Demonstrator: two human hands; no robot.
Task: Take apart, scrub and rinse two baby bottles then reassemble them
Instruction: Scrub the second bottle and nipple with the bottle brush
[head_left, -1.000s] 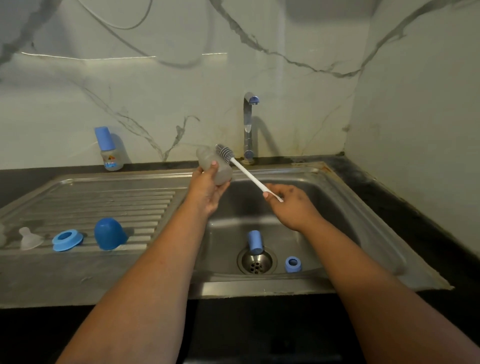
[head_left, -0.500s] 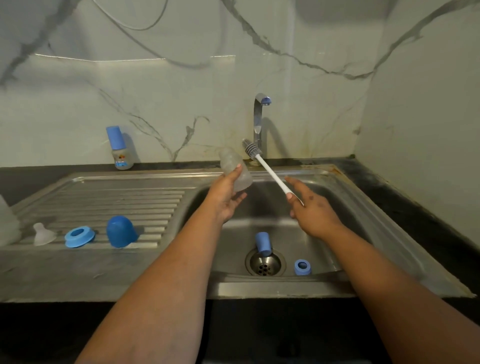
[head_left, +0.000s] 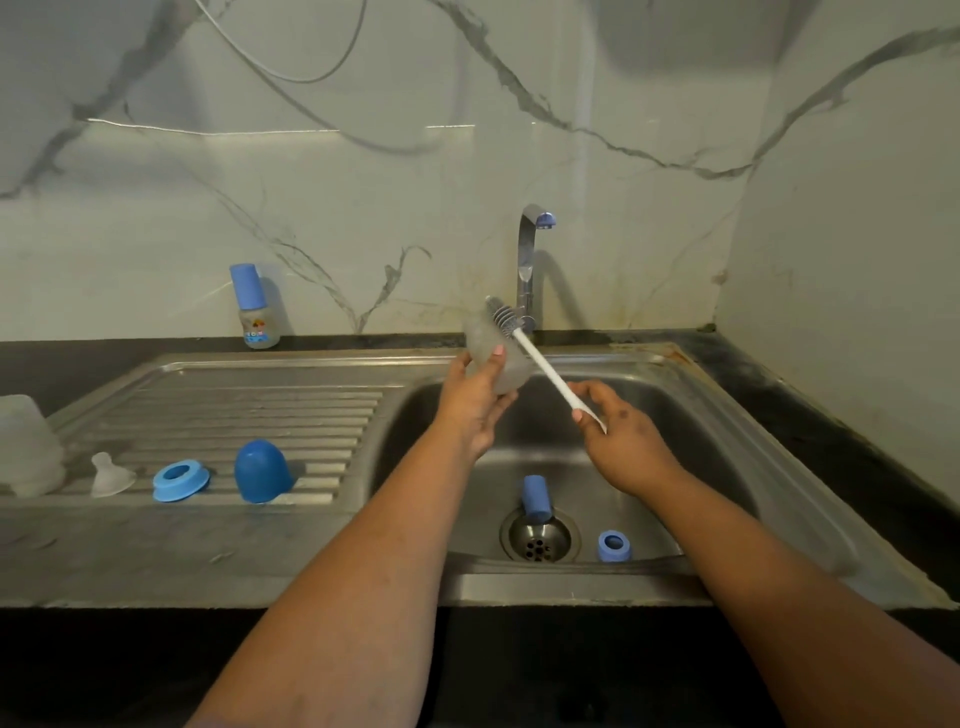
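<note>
Over sink (head_left: 727, 415): bottle (head_left: 493, 353), brush (head_left: 540, 364) gripped.

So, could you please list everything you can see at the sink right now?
bottle body: one, clear, held over the basin
brush: one, white handle, grey head beside the bottle body
assembled bottle: one, clear, blue cap, by the wall
dome cap: one, blue, drainboard
ring: one, blue, drainboard
teat: one, clear, drainboard
clear container: one, drainboard's left edge
blue parts: cap at the drain, collar beside it
tap: one, chrome
hands: left hand holds the bottle body, right hand the brush
</note>
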